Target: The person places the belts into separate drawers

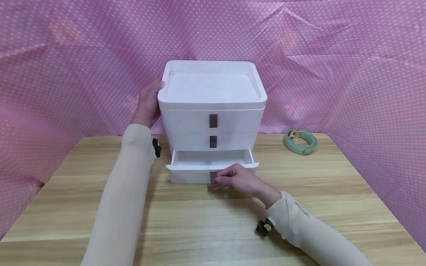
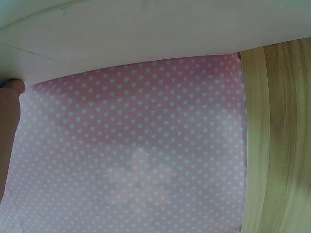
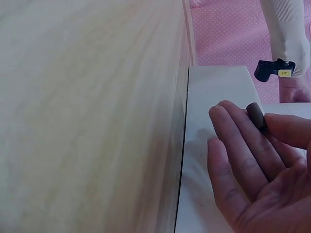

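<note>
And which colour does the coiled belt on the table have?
The belt is muted green; the head view shows it best.

In the head view, soft, fairly even light reaches me; the top of the white drawer box (image 1: 208, 88) looks almost washed out, and a pale sheen lies on the table (image 1: 213, 229) at lower centre. Soft shadows run along the right side of my left sleeve (image 1: 123, 199) and beneath my right hand (image 1: 237, 179). The left wrist view is dimmer: the box is greyish across the top, the pink cloth (image 2: 146, 121) darkest just below it, my left hand (image 2: 7, 131) dark at the left edge. In the right wrist view, the table is hazy and streaked at left.
</note>
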A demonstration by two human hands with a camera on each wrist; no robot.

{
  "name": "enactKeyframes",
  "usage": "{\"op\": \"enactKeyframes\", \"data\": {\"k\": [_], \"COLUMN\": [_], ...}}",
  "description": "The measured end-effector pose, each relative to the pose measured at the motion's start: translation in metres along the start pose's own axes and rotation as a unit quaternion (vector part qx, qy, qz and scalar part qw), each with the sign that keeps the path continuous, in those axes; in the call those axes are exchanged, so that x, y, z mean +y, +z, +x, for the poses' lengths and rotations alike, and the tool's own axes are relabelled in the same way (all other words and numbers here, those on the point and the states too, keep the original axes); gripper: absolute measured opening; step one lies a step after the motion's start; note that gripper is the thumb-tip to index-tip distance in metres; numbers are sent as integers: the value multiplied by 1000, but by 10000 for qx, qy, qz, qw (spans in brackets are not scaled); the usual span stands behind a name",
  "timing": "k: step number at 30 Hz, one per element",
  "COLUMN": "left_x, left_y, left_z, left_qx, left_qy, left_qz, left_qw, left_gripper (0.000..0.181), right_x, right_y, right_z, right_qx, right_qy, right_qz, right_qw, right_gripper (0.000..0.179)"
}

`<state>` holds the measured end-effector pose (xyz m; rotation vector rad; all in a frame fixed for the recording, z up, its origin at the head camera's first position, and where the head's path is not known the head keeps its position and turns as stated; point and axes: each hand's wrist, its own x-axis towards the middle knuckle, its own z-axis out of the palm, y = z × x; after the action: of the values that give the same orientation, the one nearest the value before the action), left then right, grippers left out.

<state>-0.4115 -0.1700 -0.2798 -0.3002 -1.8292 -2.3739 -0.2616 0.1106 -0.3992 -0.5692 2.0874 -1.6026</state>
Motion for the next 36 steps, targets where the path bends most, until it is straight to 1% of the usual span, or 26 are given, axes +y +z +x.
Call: {"op": "enactKeyframes", "data": {"k": [9, 15, 17, 22, 28, 32, 36], "left_x": [1, 3, 3, 2, 2, 3, 3], "left_y": [0, 0, 0, 1, 1, 0, 1], "left_z": [2, 1, 0, 1, 2, 2, 1], "left_qx": [46, 82, 83, 83, 50, 74, 83], "left_qy": [-64, -155, -140, -123, -90, -149, -174], "left_qz": [7, 78, 130, 73, 20, -68, -33], "left_qw": [10000, 9998, 9998, 9999, 9999, 9998, 9998], "left_gripper": [47, 47, 47, 47, 47, 47, 47], "right_x": [1, -1, -1, -4, -4, -4, -4], "right_y": [1, 2, 2, 3, 4, 5, 5], "right_z": [-1, -2, -3, -6, -8, -10, -10], "right_qx": [45, 52, 49, 40, 70, 96, 65], "right_qy": [30, 47, 28, 17, -6, -6, 8], "right_qz": [-100, -254, -260, -179, -376, -399, -433], "right_qw": [9999, 9997, 9996, 9998, 9993, 9992, 9990], "right_gripper": [22, 23, 23, 23, 23, 24, 24]}}
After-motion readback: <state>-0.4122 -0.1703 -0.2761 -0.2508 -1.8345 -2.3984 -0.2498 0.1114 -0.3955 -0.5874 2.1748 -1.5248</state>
